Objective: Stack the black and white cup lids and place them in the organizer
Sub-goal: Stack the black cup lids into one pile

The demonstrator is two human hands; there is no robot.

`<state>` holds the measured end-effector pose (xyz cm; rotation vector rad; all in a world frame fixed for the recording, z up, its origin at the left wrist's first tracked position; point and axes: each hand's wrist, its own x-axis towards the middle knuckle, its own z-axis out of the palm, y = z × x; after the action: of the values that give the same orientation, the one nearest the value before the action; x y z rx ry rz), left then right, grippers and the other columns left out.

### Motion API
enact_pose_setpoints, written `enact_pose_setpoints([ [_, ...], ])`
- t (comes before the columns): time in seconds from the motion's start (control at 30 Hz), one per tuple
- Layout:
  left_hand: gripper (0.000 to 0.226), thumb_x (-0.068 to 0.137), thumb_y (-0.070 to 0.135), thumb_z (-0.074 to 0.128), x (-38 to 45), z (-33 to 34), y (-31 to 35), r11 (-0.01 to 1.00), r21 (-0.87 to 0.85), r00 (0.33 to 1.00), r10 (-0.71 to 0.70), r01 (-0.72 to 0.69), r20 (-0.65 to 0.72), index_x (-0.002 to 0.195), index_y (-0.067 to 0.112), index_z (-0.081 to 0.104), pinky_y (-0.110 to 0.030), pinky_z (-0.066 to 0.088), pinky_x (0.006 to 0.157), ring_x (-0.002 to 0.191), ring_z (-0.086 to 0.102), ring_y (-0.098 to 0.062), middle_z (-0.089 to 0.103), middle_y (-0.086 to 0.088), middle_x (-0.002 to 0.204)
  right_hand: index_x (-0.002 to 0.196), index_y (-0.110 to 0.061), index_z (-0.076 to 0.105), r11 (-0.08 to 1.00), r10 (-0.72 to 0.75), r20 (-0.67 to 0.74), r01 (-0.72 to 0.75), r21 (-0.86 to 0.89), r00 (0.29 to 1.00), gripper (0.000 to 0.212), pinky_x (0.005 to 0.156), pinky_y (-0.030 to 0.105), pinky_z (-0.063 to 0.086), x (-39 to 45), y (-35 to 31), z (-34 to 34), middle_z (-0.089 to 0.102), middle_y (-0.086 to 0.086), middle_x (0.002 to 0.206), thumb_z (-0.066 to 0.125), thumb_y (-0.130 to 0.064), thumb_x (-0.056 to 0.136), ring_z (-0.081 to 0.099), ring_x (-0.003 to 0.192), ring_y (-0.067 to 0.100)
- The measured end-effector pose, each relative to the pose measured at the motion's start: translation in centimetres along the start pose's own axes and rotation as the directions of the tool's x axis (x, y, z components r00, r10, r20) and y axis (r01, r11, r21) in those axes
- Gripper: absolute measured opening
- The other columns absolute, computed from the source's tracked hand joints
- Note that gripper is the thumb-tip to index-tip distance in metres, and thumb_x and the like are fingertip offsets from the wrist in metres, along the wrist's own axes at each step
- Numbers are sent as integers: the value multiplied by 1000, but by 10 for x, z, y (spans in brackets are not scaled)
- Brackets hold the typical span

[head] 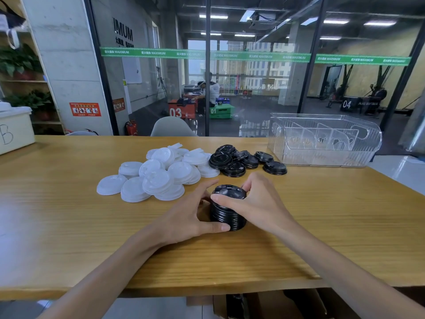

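Observation:
A stack of black lids (227, 211) stands upright on the wooden table (322, 226), in front of me. My left hand (188, 217) cups its left side, thumb at the base. My right hand (255, 201) grips the top lid from the right, thumb and fingers on its rim. Behind the stack lies a loose pile of white lids (161, 173), and to its right a smaller pile of black lids (241, 161). The clear plastic organizer (326, 140) with dividers sits at the table's far right; I see no lids in it.
A cream box marked "B" (13, 130) stands at the table's far left edge. A grey chair back (171, 127) rises behind the table. Glass walls are beyond. The table's right edge drops off near the organizer.

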<state>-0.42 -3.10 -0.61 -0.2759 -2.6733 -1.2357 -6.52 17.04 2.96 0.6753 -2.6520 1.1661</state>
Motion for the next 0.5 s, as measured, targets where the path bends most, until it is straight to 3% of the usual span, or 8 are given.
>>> enact_pose_setpoints([
  [0.13, 99, 87, 37, 93, -1, 0, 3, 997, 29, 997, 75, -76, 22, 166, 43, 34, -10, 40, 114, 142, 49, 12, 57, 29, 153, 86, -20, 46, 1000, -8, -10, 8, -29, 1000, 74, 77, 36, 49, -4, 0, 2, 50, -6, 93, 81, -81, 64, 49, 103, 17],
  [0.27, 78, 91, 31, 90, -1, -1, 7, 991, 38, 991, 127, -128, 32, 158, 34, 50, -22, 43, 119, 143, 55, 2, 63, 24, 150, 86, -19, 45, 1000, -21, -27, 20, -16, 999, 77, 71, 33, 44, -6, 1, 4, 51, -5, 92, 81, -83, 61, 50, 100, 17],
  [0.5, 71, 93, 34, 88, -2, -2, 5, 986, 97, 991, 135, -136, 18, 155, 33, 55, -42, 43, 123, 143, 56, -5, 64, 22, 149, 89, -19, 46, 999, -24, -68, 22, -25, 997, 78, 74, 34, 49, -11, 1, 7, 51, -6, 94, 82, -82, 62, 49, 99, 14],
])
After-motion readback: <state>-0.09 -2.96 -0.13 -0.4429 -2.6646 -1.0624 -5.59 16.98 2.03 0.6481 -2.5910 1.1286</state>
